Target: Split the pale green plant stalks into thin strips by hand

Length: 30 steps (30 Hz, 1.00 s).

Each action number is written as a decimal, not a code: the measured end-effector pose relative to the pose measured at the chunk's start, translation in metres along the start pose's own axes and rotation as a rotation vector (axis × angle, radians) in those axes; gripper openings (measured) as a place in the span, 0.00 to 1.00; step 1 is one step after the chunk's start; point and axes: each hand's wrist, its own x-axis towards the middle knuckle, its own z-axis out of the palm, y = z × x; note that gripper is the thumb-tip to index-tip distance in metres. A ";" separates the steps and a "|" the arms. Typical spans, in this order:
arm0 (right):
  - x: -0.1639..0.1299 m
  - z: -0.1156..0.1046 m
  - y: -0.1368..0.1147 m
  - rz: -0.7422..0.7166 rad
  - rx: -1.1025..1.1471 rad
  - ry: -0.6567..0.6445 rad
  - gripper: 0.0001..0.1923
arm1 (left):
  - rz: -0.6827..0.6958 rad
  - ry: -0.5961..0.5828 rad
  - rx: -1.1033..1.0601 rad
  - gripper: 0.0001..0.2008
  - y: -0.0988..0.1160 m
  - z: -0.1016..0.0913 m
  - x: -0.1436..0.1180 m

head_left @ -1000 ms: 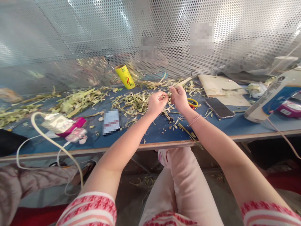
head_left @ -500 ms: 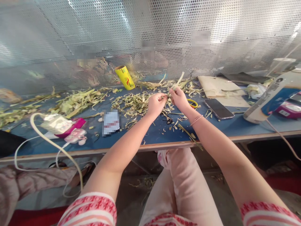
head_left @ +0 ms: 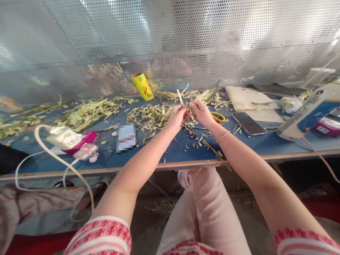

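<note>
Left hand and right hand are nearly touching above the tabletop, fingers pinched shut on one pale leaf strip. One end pokes up past the left fingertips; the rest is hidden between the knuckles, so exact grip points are hard to tell. The strip looks very light, thin and dry-ish, bendy along its length, likely to split with the grain or tear if yanked. Best held by a fingertip pinch close to the working spot, both hands close together, as they are now.

Under and behind the hands lies a loose heap of leaf scraps, more to the left. Yellow-handled scissors lie just right of the right wrist, a phone beyond them, and a small black item near the edge, too small to identify. A yellow roll leans at the back, and white cable loops at left.

The tabletop is blue, flat and littered, so light bits could slide or get lost. A perforated metal screen closes the far side.
</note>
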 end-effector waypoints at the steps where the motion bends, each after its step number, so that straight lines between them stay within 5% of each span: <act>1: 0.000 0.001 0.000 -0.003 -0.005 0.002 0.17 | 0.036 0.010 0.006 0.11 -0.001 0.000 0.000; 11: -0.002 0.008 -0.002 -0.002 -0.028 0.080 0.20 | 0.224 0.091 0.058 0.13 -0.009 -0.003 0.006; 24: -0.005 0.007 -0.010 -0.004 0.120 0.111 0.23 | 0.377 -0.052 0.022 0.18 -0.002 -0.001 -0.006; 30: -0.008 0.003 -0.017 -0.099 0.028 0.060 0.13 | 0.509 -0.066 0.126 0.19 -0.004 -0.005 -0.002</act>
